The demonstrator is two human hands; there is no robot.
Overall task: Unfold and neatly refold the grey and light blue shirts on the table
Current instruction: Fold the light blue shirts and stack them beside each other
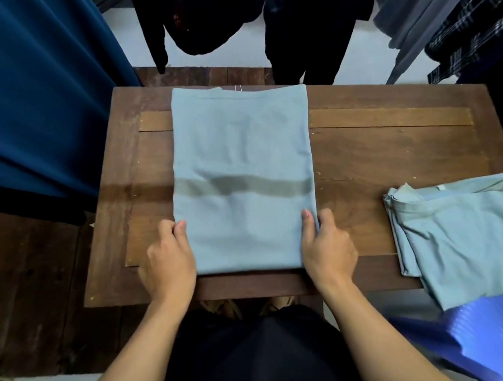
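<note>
A light blue shirt (244, 165) lies on the wooden table (396, 146), folded into a long narrow rectangle that runs from the near edge to the far edge. My left hand (169, 264) pinches its near left corner, thumb on top. My right hand (324, 244) grips the near right corner the same way, thumb on the cloth. A second pale grey-blue shirt (471, 240) lies loosely folded at the table's near right corner, hanging a little over the edge.
Dark blue, black, grey and plaid garments (11, 97) hang around the far side and both ends of the table. A blue plastic chair (500, 335) stands at the near right. Bare wood shows between the two shirts.
</note>
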